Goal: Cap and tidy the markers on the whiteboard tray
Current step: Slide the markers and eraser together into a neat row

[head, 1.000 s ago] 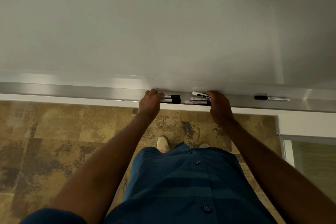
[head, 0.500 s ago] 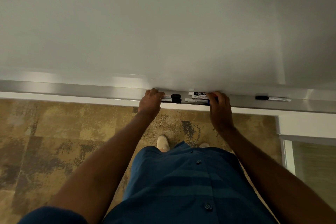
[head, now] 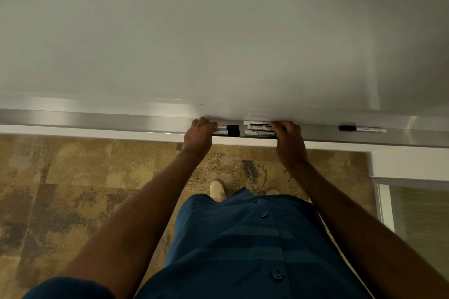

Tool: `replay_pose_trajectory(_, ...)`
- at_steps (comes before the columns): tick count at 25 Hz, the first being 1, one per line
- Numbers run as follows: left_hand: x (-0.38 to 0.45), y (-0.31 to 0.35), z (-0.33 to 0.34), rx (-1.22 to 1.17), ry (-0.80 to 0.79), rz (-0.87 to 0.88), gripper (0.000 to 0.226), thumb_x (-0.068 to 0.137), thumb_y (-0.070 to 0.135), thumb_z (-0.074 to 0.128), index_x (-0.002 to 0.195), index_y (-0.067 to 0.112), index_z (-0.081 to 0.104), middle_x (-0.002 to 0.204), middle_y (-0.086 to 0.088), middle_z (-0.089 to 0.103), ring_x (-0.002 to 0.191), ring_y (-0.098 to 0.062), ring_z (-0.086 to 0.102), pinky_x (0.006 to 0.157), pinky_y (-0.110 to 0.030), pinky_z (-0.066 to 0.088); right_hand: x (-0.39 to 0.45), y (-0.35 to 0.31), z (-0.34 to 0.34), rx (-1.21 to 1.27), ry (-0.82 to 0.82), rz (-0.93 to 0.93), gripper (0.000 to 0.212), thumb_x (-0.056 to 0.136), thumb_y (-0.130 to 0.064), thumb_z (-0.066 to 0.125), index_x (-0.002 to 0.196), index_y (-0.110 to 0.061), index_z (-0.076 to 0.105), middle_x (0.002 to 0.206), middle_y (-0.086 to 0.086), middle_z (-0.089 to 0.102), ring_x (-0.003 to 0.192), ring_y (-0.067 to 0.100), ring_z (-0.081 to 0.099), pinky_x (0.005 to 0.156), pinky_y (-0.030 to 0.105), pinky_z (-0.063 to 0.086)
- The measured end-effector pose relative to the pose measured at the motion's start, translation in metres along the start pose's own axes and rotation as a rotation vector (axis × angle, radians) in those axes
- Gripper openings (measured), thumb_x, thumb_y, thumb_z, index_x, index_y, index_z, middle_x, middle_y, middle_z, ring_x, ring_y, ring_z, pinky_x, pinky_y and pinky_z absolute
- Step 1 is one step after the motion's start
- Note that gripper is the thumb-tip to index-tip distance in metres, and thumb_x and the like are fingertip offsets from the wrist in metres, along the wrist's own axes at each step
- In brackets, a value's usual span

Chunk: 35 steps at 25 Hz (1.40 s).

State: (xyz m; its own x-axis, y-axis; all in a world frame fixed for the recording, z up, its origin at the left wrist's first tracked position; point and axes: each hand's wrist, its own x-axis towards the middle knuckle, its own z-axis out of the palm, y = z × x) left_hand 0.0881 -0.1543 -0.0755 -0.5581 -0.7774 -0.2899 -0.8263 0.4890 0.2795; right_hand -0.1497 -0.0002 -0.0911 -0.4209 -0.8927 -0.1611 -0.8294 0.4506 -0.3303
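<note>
1. Left hand (head: pixel 198 137) is up on the tray, fingers curled over the near ends of two black-capped markers (head: pixel 227 130), gripping the pair where they lie side by side
2. Right hand (head: pixel 289 143) sits at the other cluster, fingers curled over the right ends of three white-barrelled markers (head: pixel 258 127); those ends are hidden under the fingers, so whether they carry caps there I cannot tell
3. Between the hands: the black caps of the left pair point right, and there is a small gap before the left tips of the stack of three, so the two groups lie near each other but apart
4. All five lie lengthwise along the whiteboard tray (head: pixel 121 121), a long silvery ledge running across the view under the board
5. Further right, well apart from both hands, a lone marker (head: pixel 362 128) rests on the same tray, black cap on its left end, white barrel stretching right, nobody touching it
6. Above it all, the whiteboard (head: pixel 218 31) fills the upper half, blank and pale
7. Down below, both bare forearms reach up from a blue buttoned shirt (head: pixel 243 238), with a pale shoe (head: pixel 217 190) showing on the mottled brown and ochre carpet (head: pixel 73 189)
8. Far right, a white frame with a glass panel (head: pixel 418 213) beside it
</note>
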Motion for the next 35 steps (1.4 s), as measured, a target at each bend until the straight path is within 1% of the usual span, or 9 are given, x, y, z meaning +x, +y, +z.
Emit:
replay_pose_trajectory(4,-0.001,0.000,0.001,-0.002,0.005,0.000,0.038,0.096,0.006,0.056,0.131,0.019,0.064,0.128,-0.008,0.060,0.117,-0.026,0.054,0.081,-0.038,0.056,-0.002,0.002,-0.001,0.026,-0.030,-0.014,0.054,0.089,0.005,0.058,0.140,-0.013,0.054,0.138,0.014,0.050,0.128,0.033,0.044,0.097,0.045,0.054)
replay_pose_trajectory(7,-0.001,0.001,0.001,0.003,-0.002,-0.003,0.038,0.096,0.006,0.056,0.131,0.019,0.064,0.127,-0.008,0.060,0.116,-0.026,0.054,0.080,-0.038,0.056,-0.008,0.013,-0.005,0.041,0.019,0.002,0.042,0.095,-0.012,0.057,0.137,-0.013,0.054,0.138,0.013,0.052,0.128,0.032,0.046,0.102,0.043,0.052)
replay_pose_trajectory(10,0.000,0.000,0.000,0.000,-0.007,0.002,0.038,0.096,0.006,0.056,0.131,0.018,0.064,0.126,-0.009,0.060,0.115,-0.027,0.054,0.081,-0.039,0.057,-0.015,0.048,-0.018,0.042,0.178,0.173,0.029,0.099,-0.025,0.047,0.121,-0.013,0.059,0.125,0.012,0.061,0.118,0.030,0.052,0.097,0.041,0.050)
replay_pose_trajectory(13,-0.001,0.001,0.001,0.000,0.001,0.008,0.038,0.096,0.004,0.055,0.130,0.017,0.065,0.125,-0.009,0.061,0.115,-0.028,0.054,0.081,-0.041,0.058,-0.024,0.100,-0.037,-0.031,0.263,0.383,0.020,0.097,-0.015,0.045,0.112,-0.011,0.057,0.120,0.014,0.060,0.115,0.033,0.052,0.092,0.047,0.050)
replay_pose_trajectory(16,-0.001,0.004,0.002,-0.002,0.003,-0.011,0.038,0.096,0.002,0.053,0.129,0.017,0.065,0.126,-0.011,0.061,0.116,-0.029,0.054,0.084,-0.045,0.058,-0.033,0.138,-0.053,-0.086,0.164,0.410,0.046,0.086,0.008,0.051,0.130,-0.006,0.053,0.136,0.019,0.052,0.127,0.041,0.045,0.098,0.055,0.048)
replay_pose_trajectory(18,-0.002,0.006,0.003,-0.006,-0.001,-0.026,0.039,0.096,0.001,0.052,0.129,0.017,0.065,0.126,-0.011,0.061,0.117,-0.030,0.054,0.085,-0.047,0.058,-0.037,0.149,-0.057,-0.144,0.081,0.352,0.055,0.084,0.010,0.056,0.136,-0.004,0.051,0.141,0.020,0.049,0.129,0.043,0.042,0.101,0.055,0.045)
replay_pose_trajectory(22,-0.003,0.008,0.004,-0.020,0.002,-0.054,0.041,0.096,0.000,0.051,0.130,0.018,0.065,0.126,-0.010,0.061,0.119,-0.031,0.053,0.086,-0.047,0.057,-0.031,0.146,-0.055,-0.170,0.038,0.328,0.050,0.083,0.012,0.058,0.132,-0.001,0.056,0.131,0.025,0.056,0.120,0.046,0.046,0.097,0.056,0.047)
replay_pose_trajectory(29,-0.004,0.012,0.004,-0.026,0.009,-0.067,0.046,0.093,-0.006,0.051,0.132,0.017,0.064,0.129,-0.011,0.060,0.121,-0.032,0.051,0.089,-0.047,0.056,-0.030,0.145,-0.057,-0.153,0.055,0.354,0.044,0.084,0.011,0.058,0.127,0.003,0.057,0.133,0.027,0.052,0.117,0.045,0.052,0.096,0.053,0.049)
replay_pose_trajectory(35,-0.004,0.013,0.005,-0.029,0.008,-0.068,0.046,0.094,-0.007,0.049,0.132,0.015,0.064,0.128,-0.013,0.061,0.121,-0.033,0.051,0.091,-0.045,0.055,-0.020,0.147,-0.065,-0.252,-0.042,0.315,0.032,0.086,0.008,0.057,0.117,0.001,0.062,0.116,0.023,0.062,0.106,0.042,0.057,0.085,0.050,0.051)
